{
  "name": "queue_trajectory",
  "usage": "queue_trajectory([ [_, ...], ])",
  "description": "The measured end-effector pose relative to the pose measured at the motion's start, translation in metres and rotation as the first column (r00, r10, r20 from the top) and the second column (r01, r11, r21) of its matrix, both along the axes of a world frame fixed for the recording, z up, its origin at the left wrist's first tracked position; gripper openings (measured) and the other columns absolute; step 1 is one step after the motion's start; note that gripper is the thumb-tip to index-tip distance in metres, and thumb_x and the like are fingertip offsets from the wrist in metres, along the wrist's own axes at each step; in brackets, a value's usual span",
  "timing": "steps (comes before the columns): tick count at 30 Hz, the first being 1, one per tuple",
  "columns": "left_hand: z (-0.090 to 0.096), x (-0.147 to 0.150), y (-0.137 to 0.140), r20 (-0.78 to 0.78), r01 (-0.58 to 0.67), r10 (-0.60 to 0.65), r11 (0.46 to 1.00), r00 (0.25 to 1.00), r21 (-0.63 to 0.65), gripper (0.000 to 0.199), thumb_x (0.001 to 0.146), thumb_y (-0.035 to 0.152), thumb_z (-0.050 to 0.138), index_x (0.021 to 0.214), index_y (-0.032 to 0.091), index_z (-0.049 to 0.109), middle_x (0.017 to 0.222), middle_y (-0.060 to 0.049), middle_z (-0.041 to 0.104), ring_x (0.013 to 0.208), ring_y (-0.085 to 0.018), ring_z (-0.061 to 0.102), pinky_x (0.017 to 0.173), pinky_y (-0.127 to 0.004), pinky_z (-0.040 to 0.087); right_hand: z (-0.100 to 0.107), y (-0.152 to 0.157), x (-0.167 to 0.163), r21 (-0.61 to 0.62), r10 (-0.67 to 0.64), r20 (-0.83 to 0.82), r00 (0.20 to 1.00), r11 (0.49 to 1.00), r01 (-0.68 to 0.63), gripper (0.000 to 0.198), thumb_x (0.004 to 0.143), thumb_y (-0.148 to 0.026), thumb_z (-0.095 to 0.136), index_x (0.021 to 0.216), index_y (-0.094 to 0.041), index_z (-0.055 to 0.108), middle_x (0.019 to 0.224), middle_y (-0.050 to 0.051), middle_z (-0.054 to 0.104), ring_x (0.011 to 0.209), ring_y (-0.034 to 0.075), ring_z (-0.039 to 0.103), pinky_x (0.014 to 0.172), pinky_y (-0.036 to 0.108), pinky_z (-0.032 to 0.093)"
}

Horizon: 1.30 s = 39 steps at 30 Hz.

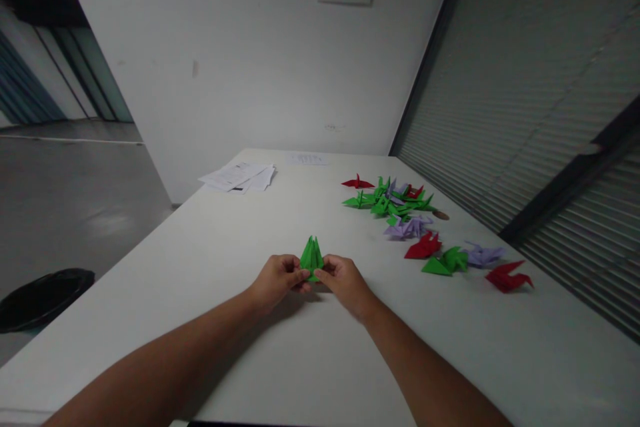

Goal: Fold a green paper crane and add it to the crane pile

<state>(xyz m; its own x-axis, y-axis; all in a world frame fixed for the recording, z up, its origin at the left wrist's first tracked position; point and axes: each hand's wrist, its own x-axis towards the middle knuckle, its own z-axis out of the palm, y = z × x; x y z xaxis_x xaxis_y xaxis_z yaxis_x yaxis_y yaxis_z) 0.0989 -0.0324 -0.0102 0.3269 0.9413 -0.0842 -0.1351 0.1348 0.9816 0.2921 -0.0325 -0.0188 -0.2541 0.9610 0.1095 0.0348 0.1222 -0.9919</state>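
A green piece of folded origami paper (312,256) stands upright between my two hands, its narrow points facing up and away from me. My left hand (281,274) pinches its lower left side, thumb in front. On the lower right side, my right hand (341,280) grips it the same way, with the thumb across the near face. Both hands are close above the white table. The fingers behind the paper are partly hidden.
Folded paper cranes in green, red and purple lie along the table's right side, among them a red crane (509,277) and a green crane (447,261). Printed sheets (239,177) rest at the far left edge. A black-lined bin (45,297) stands on the floor at left.
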Motion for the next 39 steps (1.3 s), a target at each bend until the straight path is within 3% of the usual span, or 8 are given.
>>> queue_trajectory([
  [18,-0.002,-0.004,0.004,0.108,0.037,-0.03,0.997,0.994,-0.063,0.046,0.063,0.046,0.094,0.084,0.012,0.073,0.074,-0.005,0.075,0.063,-0.013,0.067,0.066,-0.025,0.055,-0.008,0.004,0.0,-0.115,-0.018,-0.109,0.994,0.993,0.006,0.047,0.067,-0.058,0.088,0.086,-0.018,0.072,0.082,0.004,0.076,0.073,0.021,0.073,0.076,0.037,0.061],
  [27,0.001,-0.002,0.003,0.118,0.018,-0.01,0.998,0.993,-0.065,0.048,0.062,0.046,0.095,0.085,0.012,0.07,0.073,-0.005,0.073,0.065,-0.014,0.068,0.067,-0.026,0.055,-0.005,0.003,0.002,-0.105,-0.002,-0.099,0.995,0.994,-0.008,0.041,0.072,-0.053,0.085,0.087,-0.018,0.071,0.082,0.004,0.076,0.072,0.02,0.071,0.074,0.035,0.058],
  [33,0.004,-0.001,0.001,0.182,-0.016,0.021,0.999,0.983,-0.028,0.053,0.065,0.043,0.094,0.095,0.019,0.059,0.069,0.002,0.069,0.063,-0.015,0.069,0.063,-0.025,0.054,0.007,-0.003,0.002,-0.035,0.096,-0.134,0.986,0.994,-0.102,0.028,0.079,-0.041,0.081,0.094,-0.018,0.074,0.089,0.005,0.078,0.081,0.019,0.072,0.081,0.033,0.055],
  [39,0.002,-0.001,0.0,0.126,0.009,-0.016,0.999,0.992,0.049,0.045,0.07,0.043,0.089,0.083,0.019,0.053,0.069,0.001,0.069,0.064,-0.015,0.067,0.063,-0.025,0.051,0.007,-0.007,0.001,-0.008,0.159,-0.154,0.975,0.987,-0.162,0.029,0.081,-0.04,0.081,0.099,-0.018,0.073,0.095,0.006,0.078,0.09,0.02,0.073,0.09,0.037,0.054],
])
